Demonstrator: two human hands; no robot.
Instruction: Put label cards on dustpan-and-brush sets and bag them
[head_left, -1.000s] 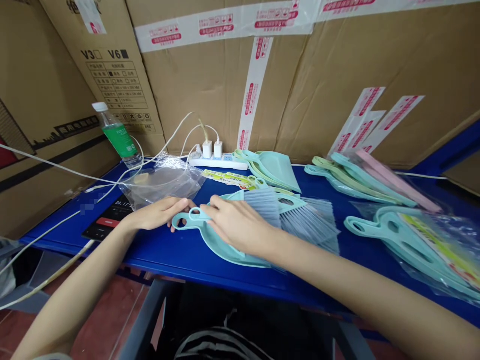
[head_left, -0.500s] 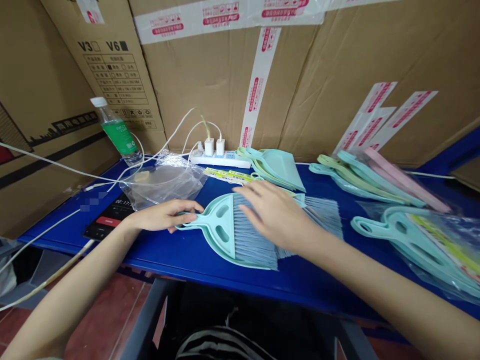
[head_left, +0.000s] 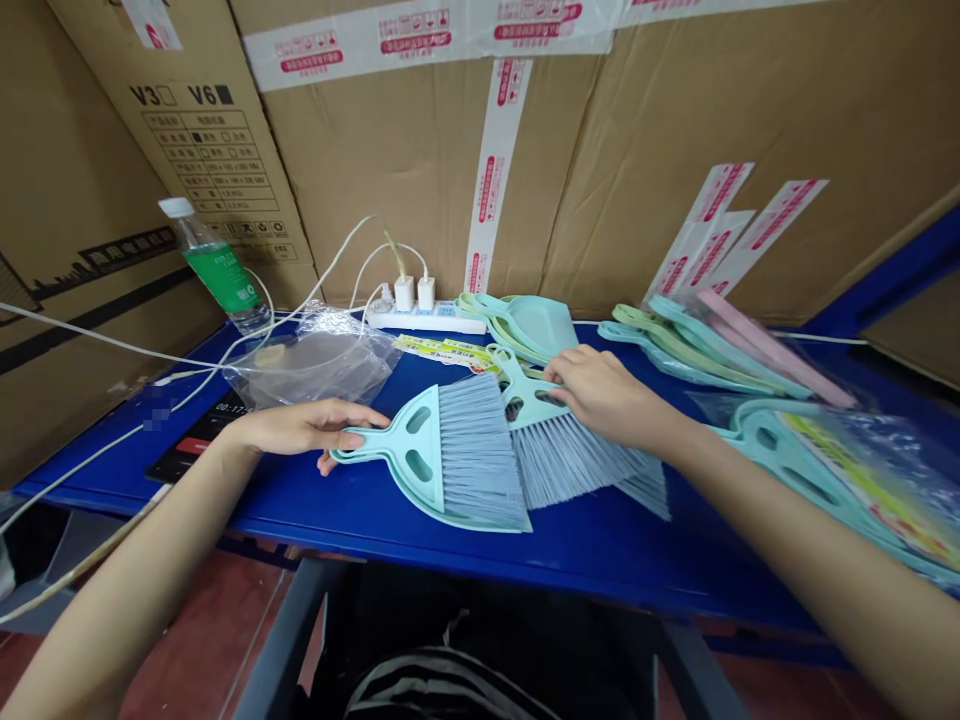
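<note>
My left hand (head_left: 311, 430) is closed around the stacked handles of a mint-green hand brush (head_left: 476, 450) and matching dustpan (head_left: 439, 518). The brush lies on the pan, its grey-blue bristles pointing right and covering most of it. Just right of this pair, my right hand (head_left: 607, 395) pinches the plastic head of a second mint hand brush (head_left: 570, 465), whose handle points up and away from me. Bristles of another brush (head_left: 651, 488) stick out beneath it, with the rest of that one hidden.
Behind the brushes are stacked dustpans (head_left: 544, 325), a label strip (head_left: 439, 350) and a power strip (head_left: 427, 318). At right lie more coloured dustpans (head_left: 675, 345) and a bagged set (head_left: 832, 475). Plastic wrap (head_left: 315, 365), a phone (head_left: 184, 440), cables and a bottle (head_left: 221, 275) are left.
My right hand has moved from above the bristles to the second brush and now grips its head, which shows more fully. My left hand keeps hold of the handles.
</note>
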